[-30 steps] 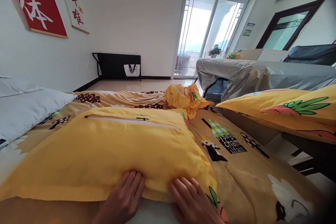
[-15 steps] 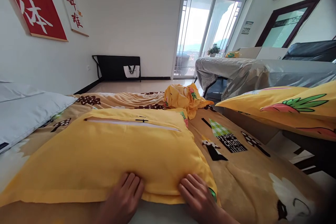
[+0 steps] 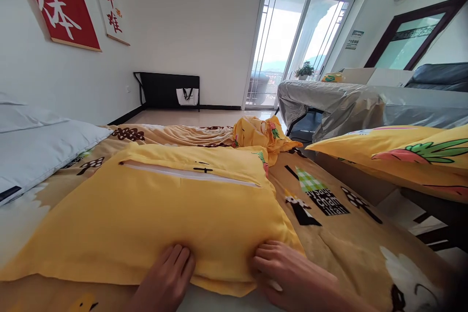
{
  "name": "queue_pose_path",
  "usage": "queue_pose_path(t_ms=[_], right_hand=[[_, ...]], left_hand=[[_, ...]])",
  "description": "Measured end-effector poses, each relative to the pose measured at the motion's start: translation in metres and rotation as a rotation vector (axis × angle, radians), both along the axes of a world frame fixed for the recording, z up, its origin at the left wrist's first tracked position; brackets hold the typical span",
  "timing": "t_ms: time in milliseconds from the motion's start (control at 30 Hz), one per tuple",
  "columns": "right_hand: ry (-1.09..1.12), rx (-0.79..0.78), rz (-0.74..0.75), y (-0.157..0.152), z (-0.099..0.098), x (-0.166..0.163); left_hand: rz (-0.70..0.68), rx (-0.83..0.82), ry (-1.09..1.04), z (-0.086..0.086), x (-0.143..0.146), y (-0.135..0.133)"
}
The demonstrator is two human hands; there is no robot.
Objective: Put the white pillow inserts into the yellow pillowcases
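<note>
A plump yellow pillow (image 3: 153, 214) lies flat in front of me, and a gap with a whitish strip inside runs along its far side. My left hand (image 3: 170, 270) has its fingers curled over the near edge, gripping the cloth. To its right, my right hand (image 3: 280, 268) grips the same edge near the pillow's right corner, its fingertips partly hidden and slightly blurred. Beyond the pillow sits a crumpled yellow cloth (image 3: 252, 132) with a carrot print.
A tan printed blanket (image 3: 329, 243) spreads beneath the pillow. White pillows (image 3: 44, 141) lie at the left. Another yellow carrot-print pillow (image 3: 395, 148) rests at the right, above a cardboard box. Plastic-covered furniture (image 3: 329, 102) stands behind it, and a black folded panel (image 3: 157, 90) leans on the wall.
My right hand has turned, its forearm now coming in more from the right, and still holds the pillow's edge. My left hand has shifted slightly left. The view has tilted a little.
</note>
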State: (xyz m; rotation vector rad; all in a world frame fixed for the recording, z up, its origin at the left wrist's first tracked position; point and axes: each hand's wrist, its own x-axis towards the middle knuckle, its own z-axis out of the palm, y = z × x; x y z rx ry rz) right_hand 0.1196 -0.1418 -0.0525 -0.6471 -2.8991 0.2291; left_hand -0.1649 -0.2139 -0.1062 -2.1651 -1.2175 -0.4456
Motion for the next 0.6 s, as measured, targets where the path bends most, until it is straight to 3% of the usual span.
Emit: queue_pose_path(t_ms=[100, 200, 300, 467, 533, 600], right_hand=[[0.13, 0.069, 0.004, 0.012, 0.032, -0.008], [0.264, 0.207, -0.019, 0.038, 0.046, -0.024], [0.312, 0.18, 0.05, 0.07, 0.041, -0.039], [0.464, 0.006, 0.048, 0.102, 0.026, -0.041], [0.524, -0.047, 0.006, 0.107, 0.028, -0.039], [0.575, 0.023, -0.101, 0.111, 0.034, -0.039]], left_hand=[[-0.005, -0.054, 0.029, -0.006, 0.001, -0.005], [-0.003, -0.101, 0.073, -0.009, 0.002, -0.01], [-0.006, -0.131, 0.092, -0.008, 0.001, -0.013], [-0.022, -0.132, -0.019, -0.009, -0.003, -0.005], [-0.049, -0.086, -0.104, -0.013, -0.005, -0.001], [-0.093, -0.041, -0.182, -0.02, -0.005, 0.0]])
